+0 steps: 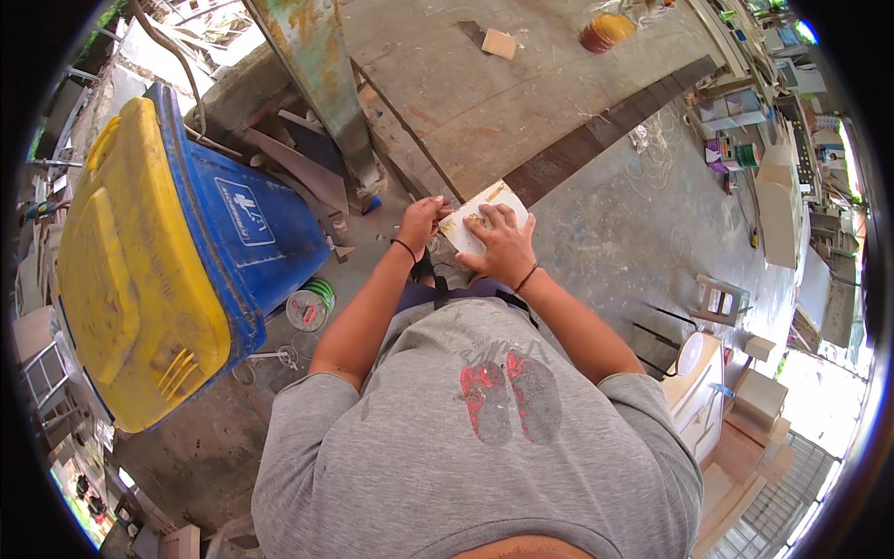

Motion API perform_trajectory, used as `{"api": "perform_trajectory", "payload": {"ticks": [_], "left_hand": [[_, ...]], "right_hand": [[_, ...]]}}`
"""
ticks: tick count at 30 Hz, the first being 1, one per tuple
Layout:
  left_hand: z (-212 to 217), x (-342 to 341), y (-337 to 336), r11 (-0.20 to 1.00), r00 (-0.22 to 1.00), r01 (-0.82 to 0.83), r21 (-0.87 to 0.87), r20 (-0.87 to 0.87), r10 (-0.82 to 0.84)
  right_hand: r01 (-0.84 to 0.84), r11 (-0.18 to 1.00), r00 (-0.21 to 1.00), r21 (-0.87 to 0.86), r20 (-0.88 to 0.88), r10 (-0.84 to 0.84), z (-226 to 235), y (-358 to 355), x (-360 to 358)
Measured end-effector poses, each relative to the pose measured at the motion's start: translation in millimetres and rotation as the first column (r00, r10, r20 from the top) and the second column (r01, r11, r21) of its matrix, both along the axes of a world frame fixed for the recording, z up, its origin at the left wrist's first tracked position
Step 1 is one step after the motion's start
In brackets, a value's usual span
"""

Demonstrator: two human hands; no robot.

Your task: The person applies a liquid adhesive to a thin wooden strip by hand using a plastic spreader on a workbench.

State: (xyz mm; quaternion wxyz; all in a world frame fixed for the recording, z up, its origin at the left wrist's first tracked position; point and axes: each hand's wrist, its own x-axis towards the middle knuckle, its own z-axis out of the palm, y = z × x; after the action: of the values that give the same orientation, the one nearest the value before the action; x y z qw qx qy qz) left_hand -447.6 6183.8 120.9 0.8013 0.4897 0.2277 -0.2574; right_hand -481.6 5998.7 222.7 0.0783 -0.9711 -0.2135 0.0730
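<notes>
At the near corner of a large worktable (484, 102) lies a small white board (475, 224) with yellowish-brown stains on its top. My right hand (503, 244) rests on this board, its fingers spread over the surface and slightly bent, the thumb toward the near edge. Just left of the board is my left hand (424, 222). Its fingers are pinched together close to the board's left edge, and whatever sits between them is too small to make out.
A blue bin (251, 224) with a yellow lid (140, 270) stands at the left. Behind it a rusty green metal beam (321, 84) slopes down. On the table are a small wood block (500, 44) and an orange-brown container (607, 34). A stool (722, 300) stands at right.
</notes>
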Motion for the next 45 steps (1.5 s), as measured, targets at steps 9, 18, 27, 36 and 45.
{"api": "perform_trajectory", "payload": {"ticks": [9,18,27,36,45], "left_hand": [[14.6,-0.6,2.5,1.0,0.999,0.019,0.018,0.041,-0.02],[24.5,2.8,0.0,0.999,0.998,-0.001,-0.041,0.06,0.004],[13.4,2.9,-4.4,0.994,0.994,-0.017,0.105,0.108,0.006],[10.5,4.4,-5.0,1.0,1.0,-0.024,0.003,-0.009,0.024],[6.4,4.0,-4.2,0.999,0.998,-0.041,-0.001,-0.046,0.041]], "right_hand": [[0.005,0.993,0.993,-0.114,-0.119,-0.019,27.3,4.6,-4.3],[0.05,0.998,0.996,-0.043,-0.065,-0.053,31.1,7.8,3.7],[-0.047,0.943,0.902,-0.329,-0.42,-0.102,72.7,-4.6,-10.9],[-0.021,0.991,0.998,0.133,0.055,0.014,-19.0,-20.7,-42.3],[0.234,0.972,0.965,-0.011,-0.115,-0.234,56.0,-51.5,7.7]]}}
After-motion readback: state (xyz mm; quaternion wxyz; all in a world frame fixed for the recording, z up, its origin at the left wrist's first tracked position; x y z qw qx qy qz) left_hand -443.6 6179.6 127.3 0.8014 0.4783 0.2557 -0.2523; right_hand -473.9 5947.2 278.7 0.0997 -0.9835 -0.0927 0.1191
